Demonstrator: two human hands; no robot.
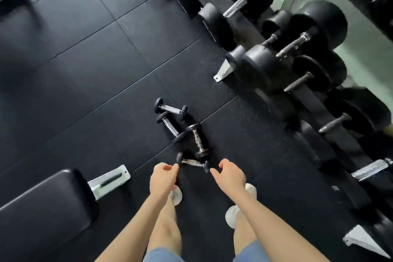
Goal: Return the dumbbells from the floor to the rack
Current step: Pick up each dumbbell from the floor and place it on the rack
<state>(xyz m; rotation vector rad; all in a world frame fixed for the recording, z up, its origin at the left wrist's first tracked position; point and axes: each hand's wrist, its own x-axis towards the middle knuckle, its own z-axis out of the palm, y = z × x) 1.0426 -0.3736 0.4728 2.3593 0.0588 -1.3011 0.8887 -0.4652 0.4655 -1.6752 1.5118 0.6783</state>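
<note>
Several small dumbbells with chrome handles lie on the black rubber floor ahead of my feet. The nearest dumbbell (192, 162) lies crosswise between my hands. Behind it lie a second dumbbell (197, 141), a third dumbbell (170, 127) and the farthest dumbbell (170, 109). My left hand (162, 178) hangs above the floor with loosely curled fingers, empty, near the nearest dumbbell's left end. My right hand (228, 174) is also empty with relaxed fingers, near its right end. The dumbbell rack (308, 95) runs along the right side.
Large black dumbbells (263, 68) fill the rack on the right, with white rack feet (223, 71) sticking out onto the floor. A black padded bench (42, 204) with a white foot (110, 178) stands at the lower left. My shoes stand just behind my hands.
</note>
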